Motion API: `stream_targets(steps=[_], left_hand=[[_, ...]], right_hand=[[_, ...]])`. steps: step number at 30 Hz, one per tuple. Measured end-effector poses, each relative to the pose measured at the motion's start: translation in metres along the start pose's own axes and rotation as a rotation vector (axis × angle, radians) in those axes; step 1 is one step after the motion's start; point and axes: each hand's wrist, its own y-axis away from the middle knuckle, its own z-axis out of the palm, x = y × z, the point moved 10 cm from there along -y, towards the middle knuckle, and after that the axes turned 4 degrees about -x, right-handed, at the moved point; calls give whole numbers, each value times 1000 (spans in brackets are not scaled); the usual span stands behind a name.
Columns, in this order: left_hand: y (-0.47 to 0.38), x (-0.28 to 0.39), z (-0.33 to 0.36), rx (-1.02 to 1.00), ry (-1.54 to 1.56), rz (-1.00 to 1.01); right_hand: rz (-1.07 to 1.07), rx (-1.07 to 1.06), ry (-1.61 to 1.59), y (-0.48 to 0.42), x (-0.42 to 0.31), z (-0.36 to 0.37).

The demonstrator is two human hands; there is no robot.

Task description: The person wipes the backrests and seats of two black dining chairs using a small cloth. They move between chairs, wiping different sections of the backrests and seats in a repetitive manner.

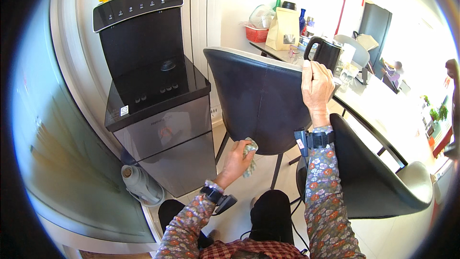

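Note:
A dark leather-look chair (260, 97) stands in front of me with its back towards me and a pale upper rim. My right hand (317, 85) grips the right end of that rim. Low at the left of the same chair back, my left hand (237, 158) is closed around a crumpled, light patterned cloth (250, 151), part of which hangs down beneath the fingers. Whether the cloth touches the chair cannot be made out. Each wrist wears a black strap with a small device.
A black and grey water dispenser (172, 115) stands at the left, a grey vacuum jug (138, 183) beside its base. A second dark chair (373, 172) is at the right. The table (377, 93) bears an electric kettle (325, 52) and a paper bag (284, 28). A person (393, 73) is far off.

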Motion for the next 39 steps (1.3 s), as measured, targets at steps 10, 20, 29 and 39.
stream_targets(steps=[10, 20, 29, 39], left_hand=[[63, -6, -56, 63, 458, -382], [131, -44, -53, 38, 965, -618], [187, -50, -155, -13, 244, -461], [281, -78, -183, -9, -176, -469]], right_hand=[[583, -565, -1062, 227, -63, 69], [859, -1049, -1507, 362, -151, 119], [33, -48, -420, 115, -71, 14], [-102, 50, -21, 141, -44, 71]])
